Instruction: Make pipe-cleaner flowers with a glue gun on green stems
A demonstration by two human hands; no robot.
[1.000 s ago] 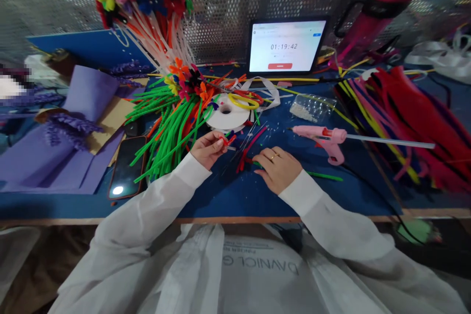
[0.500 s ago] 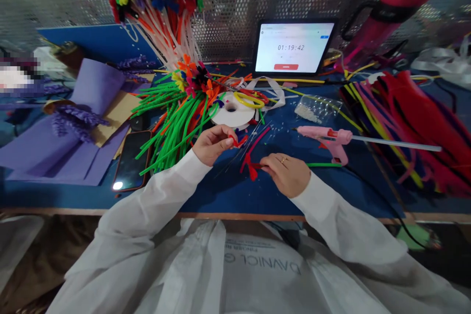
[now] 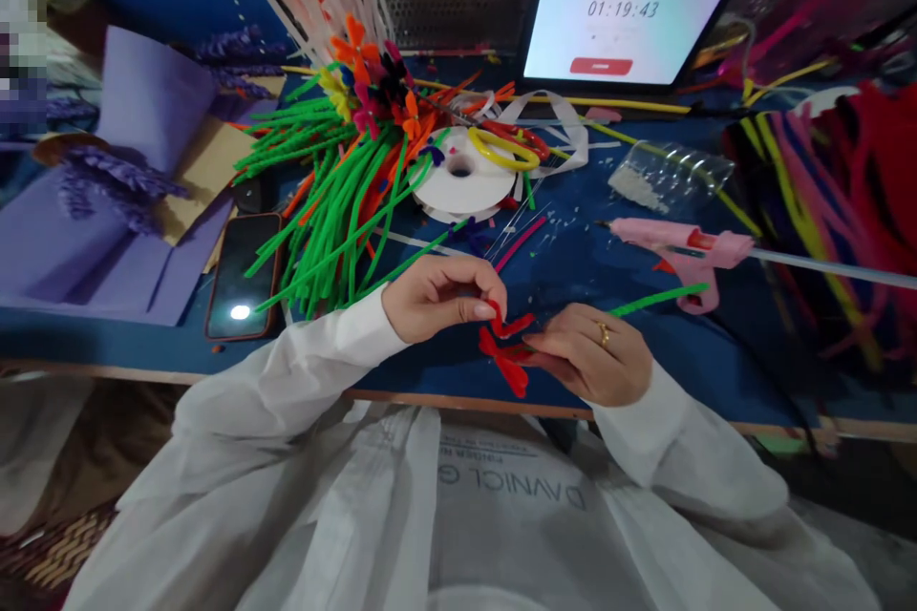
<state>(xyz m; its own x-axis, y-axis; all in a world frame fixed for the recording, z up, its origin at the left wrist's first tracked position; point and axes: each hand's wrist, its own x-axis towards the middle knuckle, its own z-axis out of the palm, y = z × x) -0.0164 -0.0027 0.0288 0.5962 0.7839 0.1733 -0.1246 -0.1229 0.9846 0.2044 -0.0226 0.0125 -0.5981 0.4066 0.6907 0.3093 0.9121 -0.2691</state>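
Observation:
Both hands meet above the near edge of the blue table (image 3: 444,372). My left hand (image 3: 437,296) pinches one end of a red pipe-cleaner flower (image 3: 507,353) between thumb and fingers. My right hand (image 3: 587,353), with a ring on one finger, is closed on the flower's other side and also holds a green pipe-cleaner stem (image 3: 659,298) that runs out to the right. The red petals show between the two hands. Both arms wear white sleeves.
Green-stemmed pipe-cleaner flowers (image 3: 336,200) lie heaped at left by a phone (image 3: 244,275). Behind the hands are a white ribbon spool (image 3: 458,186), a pink glue gun (image 3: 688,248), a tablet showing a timer (image 3: 630,10), and red and yellow pipe cleaners (image 3: 845,191) at right. Purple paper (image 3: 107,210) lies far left.
Both hands have drawn back toward me and come together over the table edge. My right hand lifted the red flower and green stem off the table. The camera has tilted closer.

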